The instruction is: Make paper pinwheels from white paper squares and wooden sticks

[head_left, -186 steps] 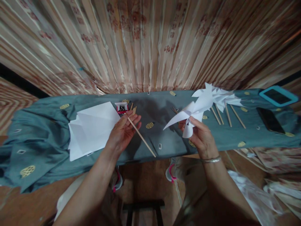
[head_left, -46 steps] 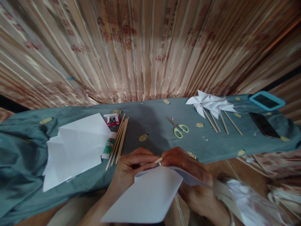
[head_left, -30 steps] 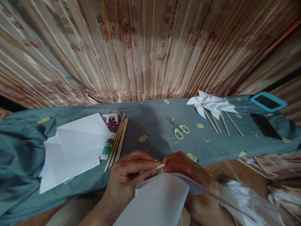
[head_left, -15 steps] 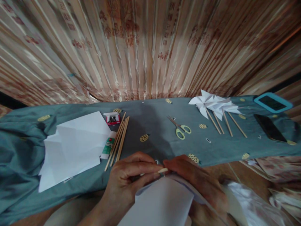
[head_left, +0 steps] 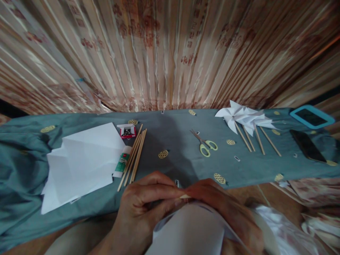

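Near the table's front edge, my left hand (head_left: 148, 207) pinches a thin wooden stick (head_left: 185, 196) between thumb and fingers. Only a short pale piece of the stick shows between my two hands. My right hand (head_left: 225, 207) curls around the far side of a folded white paper pinwheel (head_left: 190, 230), its fingertips meeting the stick's end. The paper curves up under the stick, its lower part cut off by the frame. How stick and paper are joined is hidden by my fingers.
To the left lie white paper sheets (head_left: 87, 159), a glue stick (head_left: 122, 162), several wooden sticks (head_left: 135, 156) and a small red-white box (head_left: 128, 131) of metal pieces. Scissors (head_left: 204, 143), finished pinwheels (head_left: 245, 118), a phone (head_left: 307, 145) and a blue-framed device (head_left: 312, 117) lie to the right.
My right hand's fingers have closed in further over the stick's end, so less of it shows. The paper has shifted slightly right and down. The view has tilted a little.
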Available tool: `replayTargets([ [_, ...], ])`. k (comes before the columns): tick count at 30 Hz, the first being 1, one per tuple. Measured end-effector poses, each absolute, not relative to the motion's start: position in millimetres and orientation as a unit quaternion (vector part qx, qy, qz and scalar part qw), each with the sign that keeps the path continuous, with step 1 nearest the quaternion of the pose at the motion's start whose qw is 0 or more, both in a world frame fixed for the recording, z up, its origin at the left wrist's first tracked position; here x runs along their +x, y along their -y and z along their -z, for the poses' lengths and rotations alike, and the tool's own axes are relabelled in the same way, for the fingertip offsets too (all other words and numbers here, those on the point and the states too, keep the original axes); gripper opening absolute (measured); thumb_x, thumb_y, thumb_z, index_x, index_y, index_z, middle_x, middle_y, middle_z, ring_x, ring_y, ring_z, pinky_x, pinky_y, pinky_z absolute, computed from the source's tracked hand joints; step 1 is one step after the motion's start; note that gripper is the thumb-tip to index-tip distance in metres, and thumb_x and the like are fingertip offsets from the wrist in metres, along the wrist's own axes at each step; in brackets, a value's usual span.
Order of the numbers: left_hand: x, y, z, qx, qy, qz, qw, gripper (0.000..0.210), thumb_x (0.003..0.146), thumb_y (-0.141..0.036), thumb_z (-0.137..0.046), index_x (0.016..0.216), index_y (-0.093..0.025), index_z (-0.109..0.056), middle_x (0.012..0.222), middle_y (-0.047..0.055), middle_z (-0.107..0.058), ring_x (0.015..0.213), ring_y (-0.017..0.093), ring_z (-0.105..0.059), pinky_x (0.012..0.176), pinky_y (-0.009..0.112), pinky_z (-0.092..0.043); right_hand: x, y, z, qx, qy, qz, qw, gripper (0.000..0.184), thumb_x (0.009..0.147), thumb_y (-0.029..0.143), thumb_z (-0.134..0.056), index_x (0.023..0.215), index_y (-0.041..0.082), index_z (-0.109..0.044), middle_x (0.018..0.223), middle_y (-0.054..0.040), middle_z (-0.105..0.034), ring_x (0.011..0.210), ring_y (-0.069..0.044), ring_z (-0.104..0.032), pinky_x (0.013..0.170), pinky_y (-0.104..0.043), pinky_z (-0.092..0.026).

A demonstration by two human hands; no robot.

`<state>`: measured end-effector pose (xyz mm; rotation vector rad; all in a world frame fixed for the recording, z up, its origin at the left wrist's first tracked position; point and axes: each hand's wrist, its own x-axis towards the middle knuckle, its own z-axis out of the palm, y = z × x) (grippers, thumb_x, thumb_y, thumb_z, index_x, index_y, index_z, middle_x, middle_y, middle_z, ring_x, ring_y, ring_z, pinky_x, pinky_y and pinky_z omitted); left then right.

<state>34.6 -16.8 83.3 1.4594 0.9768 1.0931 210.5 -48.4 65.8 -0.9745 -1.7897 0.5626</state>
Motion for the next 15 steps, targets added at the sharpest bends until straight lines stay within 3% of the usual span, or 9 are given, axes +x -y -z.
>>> replayTargets([
  [5, 35.0, 18.6, -84.4, 0.623, -0.405, -0.463, 0.483, 0.018, 0.078, -0.018, -0.071, 0.086, -0.033, -0.079, 0.070, 0.001, -0.072, 0.063, 0.011, -0.068, 0.057, 0.015, -0.054, 219.0, 49.0, -63.4, -0.395, 0.766, -0.243, 0.445, 0.035, 0.095, 0.038, -0.044, 0.128, 0.027, -0.053, 0.095, -0.0042, -0.070, 0.081, -0.019, -0.067, 0.071, -0.029, -0.058],
  [15, 32.7, 18.1, -83.3, 0.663, -0.380, -0.471, 0.441, 0.023, 0.082, -0.015, -0.067, 0.093, -0.032, -0.078, 0.073, 0.001, -0.071, 0.065, 0.010, -0.069, 0.058, 0.014, -0.055, 223.7, 44.4, -68.9, -0.386, 0.764, -0.253, 0.450, 0.038, 0.093, 0.036, -0.051, 0.130, 0.027, -0.053, 0.095, -0.0046, -0.072, 0.080, -0.019, -0.070, 0.070, -0.030, -0.060],
])
